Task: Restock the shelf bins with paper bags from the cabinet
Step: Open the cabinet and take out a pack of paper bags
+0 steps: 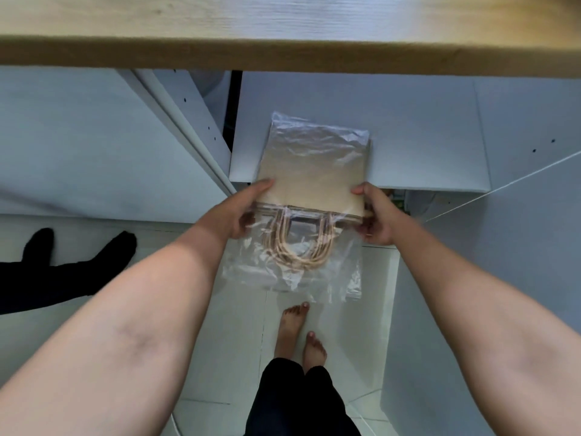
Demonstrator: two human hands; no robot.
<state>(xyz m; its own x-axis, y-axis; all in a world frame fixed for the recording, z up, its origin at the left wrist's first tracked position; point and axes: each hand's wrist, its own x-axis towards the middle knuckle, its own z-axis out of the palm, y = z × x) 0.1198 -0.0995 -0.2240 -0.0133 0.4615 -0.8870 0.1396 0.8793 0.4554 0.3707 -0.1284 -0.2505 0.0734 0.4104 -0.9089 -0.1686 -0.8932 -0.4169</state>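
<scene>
A flat stack of brown paper bags (311, 180) with twisted rope handles (298, 247) sits in a clear plastic wrapper (292, 278). Its far half lies on a white cabinet shelf (424, 146), and the handles and loose plastic hang over the shelf's front edge. My left hand (242, 212) grips the stack's near left corner, thumb on top. My right hand (374, 215) grips the near right corner the same way. No shelf bins are in view.
A light wooden countertop (283, 36) overhangs the cabinet at the top. White cabinet doors stand open at the left (94, 146) and right (503, 262). My bare feet (298, 335) stand on the white tiled floor. Another person's dark-socked feet (78, 253) are at the left.
</scene>
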